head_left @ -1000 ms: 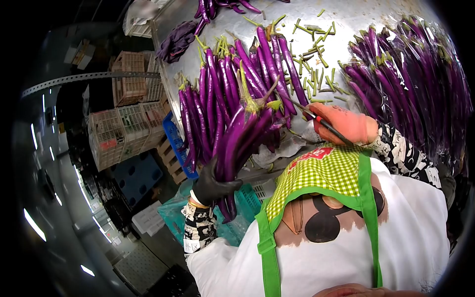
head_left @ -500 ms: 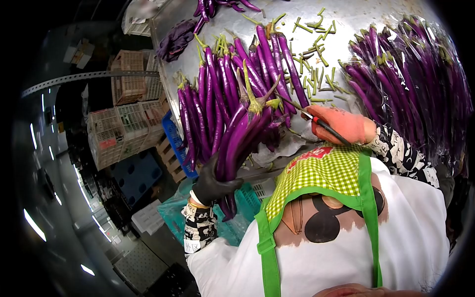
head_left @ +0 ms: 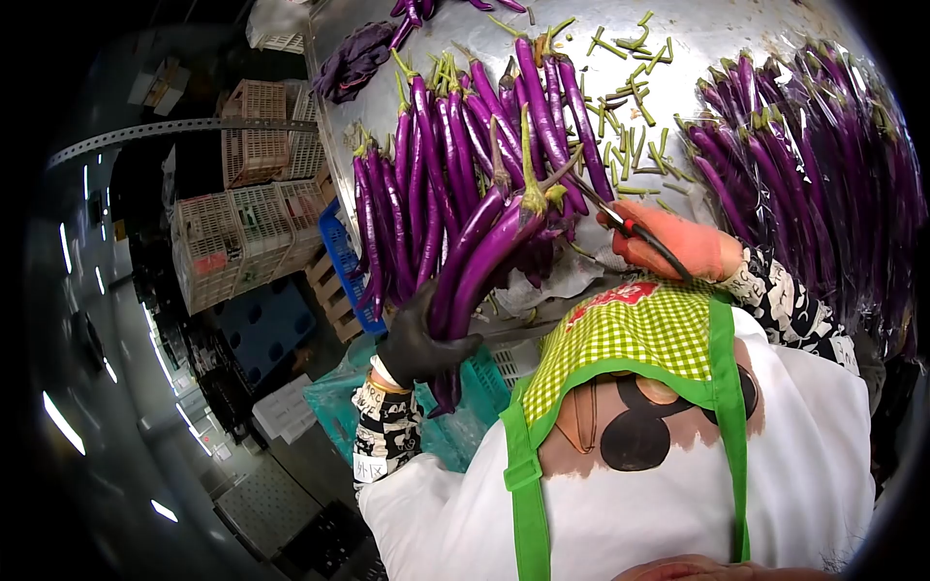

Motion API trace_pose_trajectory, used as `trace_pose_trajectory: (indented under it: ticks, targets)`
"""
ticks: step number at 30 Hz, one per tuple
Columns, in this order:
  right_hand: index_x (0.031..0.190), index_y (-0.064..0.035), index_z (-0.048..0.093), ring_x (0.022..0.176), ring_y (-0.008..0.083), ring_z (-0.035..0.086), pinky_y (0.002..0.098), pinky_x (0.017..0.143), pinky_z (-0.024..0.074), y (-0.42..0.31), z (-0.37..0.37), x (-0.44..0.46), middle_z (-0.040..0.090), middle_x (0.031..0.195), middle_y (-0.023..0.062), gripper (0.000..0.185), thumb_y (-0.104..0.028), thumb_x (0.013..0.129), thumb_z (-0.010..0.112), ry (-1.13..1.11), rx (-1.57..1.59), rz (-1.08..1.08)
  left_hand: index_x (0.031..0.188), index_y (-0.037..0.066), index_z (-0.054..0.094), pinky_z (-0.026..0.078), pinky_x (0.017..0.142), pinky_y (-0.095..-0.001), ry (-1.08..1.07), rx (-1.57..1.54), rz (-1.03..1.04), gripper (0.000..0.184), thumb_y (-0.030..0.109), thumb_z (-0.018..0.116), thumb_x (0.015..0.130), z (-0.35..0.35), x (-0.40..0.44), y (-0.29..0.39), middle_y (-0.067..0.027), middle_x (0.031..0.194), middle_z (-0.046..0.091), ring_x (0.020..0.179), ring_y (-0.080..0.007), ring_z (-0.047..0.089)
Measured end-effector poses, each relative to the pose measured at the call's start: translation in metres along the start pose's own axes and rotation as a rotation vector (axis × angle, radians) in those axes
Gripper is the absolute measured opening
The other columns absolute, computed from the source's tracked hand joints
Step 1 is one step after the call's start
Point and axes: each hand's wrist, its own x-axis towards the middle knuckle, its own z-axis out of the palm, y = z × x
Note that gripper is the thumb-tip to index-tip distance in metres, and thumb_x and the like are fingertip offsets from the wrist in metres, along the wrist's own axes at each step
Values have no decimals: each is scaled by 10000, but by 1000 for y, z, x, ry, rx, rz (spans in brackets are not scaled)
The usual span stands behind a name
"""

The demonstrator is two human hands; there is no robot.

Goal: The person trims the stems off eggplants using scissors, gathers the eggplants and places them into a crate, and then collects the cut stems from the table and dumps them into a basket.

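My left hand (head_left: 421, 341), in a black glove, is closed around a few long purple eggplants (head_left: 484, 242). Their green stems point up and toward the right. My right hand (head_left: 678, 242), wearing an orange glove, grips scissors (head_left: 630, 229) with black and red handles. The blades reach up-left, close beside the stems of the held eggplants; whether they touch a stem I cannot tell. Behind the held ones, a pile of loose eggplants (head_left: 417, 174) lies on the metal table (head_left: 484, 12). Cut green stem pieces (head_left: 635, 97) are scattered to the right of that pile.
Eggplants in clear plastic bags (head_left: 804, 174) are stacked at the right. A dark purple cloth (head_left: 351, 70) lies at the table's left edge. Plastic crates (head_left: 208, 252) and a blue basket (head_left: 339, 254) stand to the left, and a teal crate (head_left: 339, 397) is below my left hand.
The held eggplants have tilted further right, with their stems nearer the scissors. My left hand has moved slightly up and right in view. The whole scene has shifted a little.
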Motion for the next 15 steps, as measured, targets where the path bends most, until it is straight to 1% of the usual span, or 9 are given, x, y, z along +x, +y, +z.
trace_pose_trajectory:
  ticks: [1,4,7,10,11,13,15]
  targets:
    - [1369,-29,443,752,146,526,327,709,463,2,0,-2,589,894,45,465,-203,949,542,4,-54,12,1363,-13,513,530,929,-367,12,-12,18,816,189,881,664,0,0,-3,-160,1162,667,1035,-232,665]
    - [1377,-22,435,768,159,541,326,723,466,-4,-4,-10,600,916,59,481,-193,941,541,-78,-18,39,1345,-16,525,532,921,-365,15,-75,10,795,196,880,666,1,2,-5,-161,1152,668,1021,-235,667]
    - [1389,-26,432,794,181,567,335,761,468,-12,-1,-10,617,947,81,497,-195,936,545,-48,18,63,1324,-19,536,535,905,-370,-3,-21,14,780,210,881,662,0,3,-7,-164,1134,671,1007,-242,670]
    - [1391,-37,439,793,195,577,335,764,473,-20,-2,-5,620,955,102,504,-201,929,555,-29,30,-18,1308,-15,546,538,889,-380,-34,20,2,772,226,884,656,0,4,0,-169,1115,673,993,-254,675]
    - [1376,-47,456,806,211,587,360,765,480,-12,3,-2,619,941,117,480,-192,928,551,75,-56,-112,1329,-18,531,523,917,-371,-53,54,-13,790,197,880,654,0,4,4,-159,1146,668,1021,-235,662]
    - [1371,-43,457,821,223,589,376,781,480,-16,2,-1,617,937,128,471,-186,931,543,60,-82,-83,1373,-23,500,492,971,-355,-85,122,-45,828,139,870,651,0,4,13,-137,1207,658,1076,-198,634]
    - [1362,-40,466,836,229,587,383,797,478,-20,0,0,614,935,137,456,-182,934,537,43,-115,-36,1365,-22,505,501,960,-357,-58,70,-24,824,135,874,645,2,3,4,-145,1202,660,1074,-205,640]
